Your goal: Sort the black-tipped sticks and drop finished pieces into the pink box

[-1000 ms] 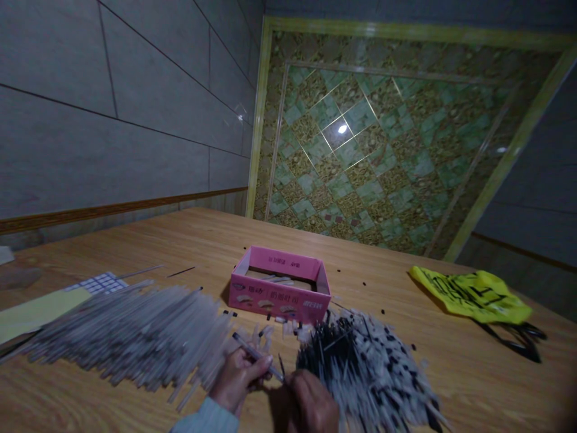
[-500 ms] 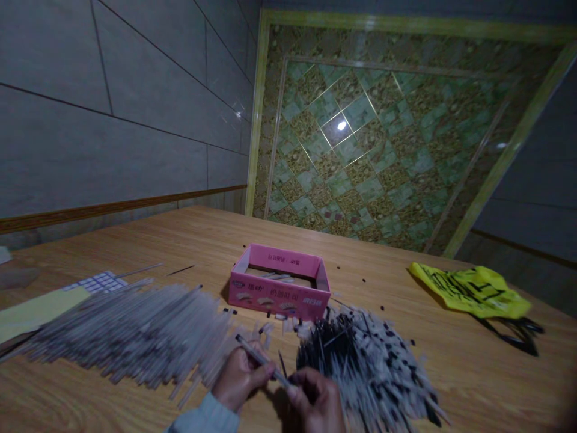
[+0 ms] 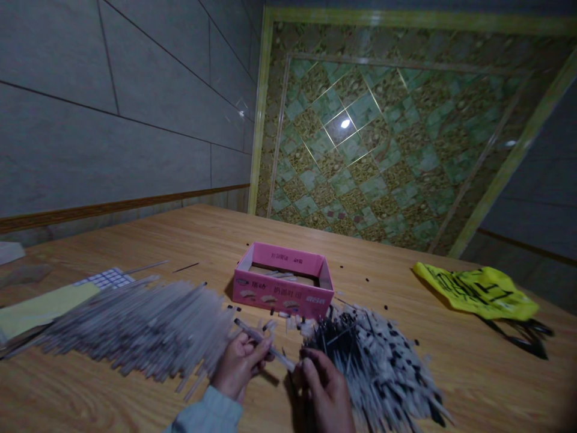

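Note:
My left hand [image 3: 238, 364] is closed around a thin grey pen tube [image 3: 264, 344] that slants up to the left. My right hand [image 3: 322, 391] pinches the tube's lower right end, fingers pressed together. Both hands hover low over the wooden table [image 3: 473, 373], between two heaps. A wide heap of pale grey tubes [image 3: 139, 328] lies left of my left hand. A heap of black-tipped refills [image 3: 374, 367] lies just right of my right hand. A low pink cardboard box [image 3: 283, 290] stands behind the hands with a few pieces inside.
A yellow plastic bag [image 3: 478, 291] with black handles lies at the right on the table. Yellow and white sheets [image 3: 54, 297] lie at the far left. Small black bits are scattered around the box. Grey tiled wall and a green patterned panel rise behind.
The view shifted slightly. My right hand rose a little and its fingers stay on the tube's end; my left hand keeps its hold. The heaps and box have not moved.

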The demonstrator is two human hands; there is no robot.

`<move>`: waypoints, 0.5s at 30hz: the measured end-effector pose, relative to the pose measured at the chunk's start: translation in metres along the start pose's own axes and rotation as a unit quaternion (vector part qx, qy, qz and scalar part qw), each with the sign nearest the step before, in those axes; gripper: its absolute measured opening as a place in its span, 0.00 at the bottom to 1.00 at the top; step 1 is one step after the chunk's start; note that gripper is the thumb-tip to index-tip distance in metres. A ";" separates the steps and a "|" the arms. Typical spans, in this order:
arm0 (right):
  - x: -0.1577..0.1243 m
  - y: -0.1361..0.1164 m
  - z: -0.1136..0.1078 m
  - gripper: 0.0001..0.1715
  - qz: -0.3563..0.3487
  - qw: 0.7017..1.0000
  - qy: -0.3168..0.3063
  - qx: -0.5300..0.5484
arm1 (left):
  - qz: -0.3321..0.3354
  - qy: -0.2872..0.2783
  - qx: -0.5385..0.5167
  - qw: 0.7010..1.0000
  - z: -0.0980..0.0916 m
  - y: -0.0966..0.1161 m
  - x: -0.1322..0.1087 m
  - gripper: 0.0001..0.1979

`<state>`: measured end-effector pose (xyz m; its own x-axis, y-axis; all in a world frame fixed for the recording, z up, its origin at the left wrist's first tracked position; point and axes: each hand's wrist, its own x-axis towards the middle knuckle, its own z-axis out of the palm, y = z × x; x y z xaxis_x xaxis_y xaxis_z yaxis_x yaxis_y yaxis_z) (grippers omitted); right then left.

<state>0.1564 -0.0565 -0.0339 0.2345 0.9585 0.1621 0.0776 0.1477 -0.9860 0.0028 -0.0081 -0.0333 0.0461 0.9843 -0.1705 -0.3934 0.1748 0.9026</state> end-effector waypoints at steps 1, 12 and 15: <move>0.000 0.000 -0.002 0.21 -0.028 0.998 0.004 -0.052 | -0.001 0.007 -0.002 1.000 0.000 0.001 -0.001 0.21; -0.004 0.014 -0.002 0.13 -0.308 0.879 -0.021 -0.365 | -0.011 0.025 0.019 0.999 0.001 -0.002 -0.001 0.21; -0.003 0.015 -0.006 0.11 -0.355 0.843 -0.018 -0.403 | -0.006 0.022 0.021 1.000 0.001 -0.002 -0.001 0.23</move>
<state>0.1621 -0.0586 -0.0489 -0.1771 0.7071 0.6845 0.8233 0.4875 -0.2906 0.0046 -0.0094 -0.0347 0.0095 0.9800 -0.1986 -0.3546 0.1890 0.9157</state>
